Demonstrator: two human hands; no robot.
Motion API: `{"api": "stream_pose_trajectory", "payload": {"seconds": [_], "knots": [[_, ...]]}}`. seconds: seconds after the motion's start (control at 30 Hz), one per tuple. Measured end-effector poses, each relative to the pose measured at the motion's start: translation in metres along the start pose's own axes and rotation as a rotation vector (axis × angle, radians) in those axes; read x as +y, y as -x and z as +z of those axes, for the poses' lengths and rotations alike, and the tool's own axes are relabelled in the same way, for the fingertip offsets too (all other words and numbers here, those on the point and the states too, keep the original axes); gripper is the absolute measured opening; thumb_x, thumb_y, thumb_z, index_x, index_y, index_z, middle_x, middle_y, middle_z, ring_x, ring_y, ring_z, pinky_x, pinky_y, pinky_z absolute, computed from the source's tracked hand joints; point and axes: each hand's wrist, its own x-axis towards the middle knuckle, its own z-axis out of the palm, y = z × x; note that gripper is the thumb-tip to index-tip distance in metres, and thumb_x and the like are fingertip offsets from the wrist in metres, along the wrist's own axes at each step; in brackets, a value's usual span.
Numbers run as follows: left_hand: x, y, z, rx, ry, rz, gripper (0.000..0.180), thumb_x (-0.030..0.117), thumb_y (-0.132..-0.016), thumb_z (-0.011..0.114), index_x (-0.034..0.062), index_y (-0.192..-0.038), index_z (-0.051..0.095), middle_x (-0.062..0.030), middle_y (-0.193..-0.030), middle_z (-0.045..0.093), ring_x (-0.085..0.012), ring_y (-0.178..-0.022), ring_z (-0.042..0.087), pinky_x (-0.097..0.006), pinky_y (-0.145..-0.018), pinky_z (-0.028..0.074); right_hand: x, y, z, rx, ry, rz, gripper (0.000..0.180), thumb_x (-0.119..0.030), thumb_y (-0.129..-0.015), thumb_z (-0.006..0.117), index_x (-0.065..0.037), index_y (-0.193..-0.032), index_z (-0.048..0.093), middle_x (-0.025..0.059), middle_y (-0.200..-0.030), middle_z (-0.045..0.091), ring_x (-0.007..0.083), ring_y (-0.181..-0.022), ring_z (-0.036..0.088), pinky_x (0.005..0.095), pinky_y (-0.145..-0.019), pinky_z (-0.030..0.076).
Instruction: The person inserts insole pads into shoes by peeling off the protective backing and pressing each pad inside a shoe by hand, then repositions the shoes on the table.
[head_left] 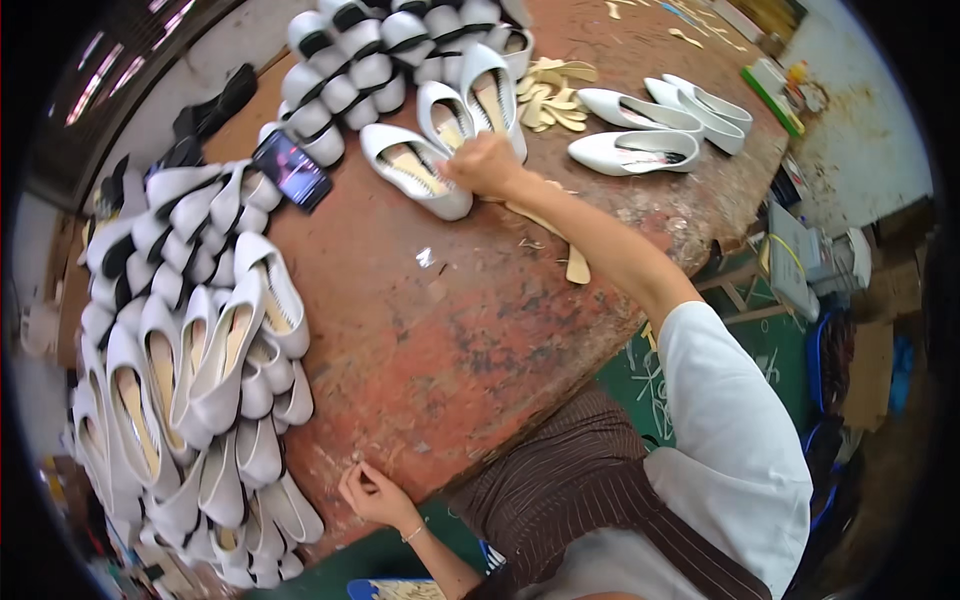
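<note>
My right hand [485, 165] reaches far over the worktable, its fingers curled closed beside the opening of a white flat shoe [400, 160]. Whatever those fingers hold, if anything, is hidden from view. Two more white shoes stand just beyond the hand, one slim and pointed [490, 90], the other partly covered [440, 112]. Tan insoles show inside all three. By the table's near edge, my left hand [372, 495] rests with loosely bent fingers, thumb and forefinger apart, nothing in it.
Stacked white shoes [200, 400] line the left side, and another pile [370, 60] stands at the back. A phone [292, 170] leans on the left stack. Tan insoles [550, 95] lie heaped near several white shoes [635, 152] at the right. The reddish table [440, 350] is worn.
</note>
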Motion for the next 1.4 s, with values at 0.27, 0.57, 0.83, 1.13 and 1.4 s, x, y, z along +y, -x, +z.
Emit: {"api": "stream_pose_trajectory", "payload": {"seconds": [0.27,0.57,0.83,1.13,1.4], "knots": [[-0.003,-0.002,0.001,-0.014,-0.071,0.081,0.01,0.008,-0.095,0.064,-0.0013,-0.092,0.066,-0.0096,-0.101,0.062,-0.0131,-0.055,0.044,-0.028,-0.05,0.037,0.102,0.07,-0.117,-0.183,0.177,0.387,0.038,-0.026,-0.077,0.077,-0.012,-0.111,0.067,0.0076,-0.103,0.065,0.0289,-0.102,0.062,0.0476,-0.096,0.046],[-0.009,-0.004,0.003,0.023,-0.164,0.096,0.015,0.012,-0.097,0.062,-0.0019,-0.091,0.063,-0.0096,-0.092,0.06,-0.0189,-0.065,0.052,-0.032,-0.06,0.043,0.211,0.174,-0.218,-0.928,0.37,0.724,0.036,-0.025,-0.073,0.078,-0.011,-0.106,0.07,0.0145,-0.103,0.069,0.0319,-0.11,0.061,0.0565,-0.109,0.034],[0.003,-0.005,0.002,-0.056,0.031,-0.013,0.009,0.008,-0.092,0.067,-0.0008,-0.091,0.068,-0.0139,-0.099,0.066,-0.0258,-0.084,0.064,-0.032,-0.07,0.051,0.184,0.182,-0.259,-0.551,-0.017,0.708,0.023,-0.018,-0.069,0.071,0.001,-0.08,0.067,0.0195,-0.065,0.059,0.0355,-0.064,0.061,0.0448,-0.06,0.047],[0.108,0.001,-0.004,-0.331,0.658,-0.138,0.029,0.016,-0.101,0.057,-0.0012,-0.125,0.058,-0.0099,-0.122,0.061,-0.0159,-0.105,0.06,-0.029,-0.086,0.05,-0.008,0.051,-0.285,-0.34,-0.313,0.581,0.011,-0.006,-0.074,0.071,-0.001,-0.083,0.069,0.0089,-0.066,0.06,0.0272,-0.064,0.057,0.0441,-0.105,0.039],[0.087,0.025,0.018,-0.386,0.488,-0.081,0.065,0.027,-0.102,0.055,-0.0032,-0.152,0.028,-0.0262,-0.16,0.022,-0.0393,-0.149,0.019,-0.046,-0.12,0.017,-0.111,0.04,-0.248,-0.516,-0.968,0.383,0.014,-0.011,-0.083,0.071,-0.005,-0.095,0.073,0.0107,-0.095,0.07,0.0257,-0.095,0.066,0.0477,-0.108,0.04]]}}
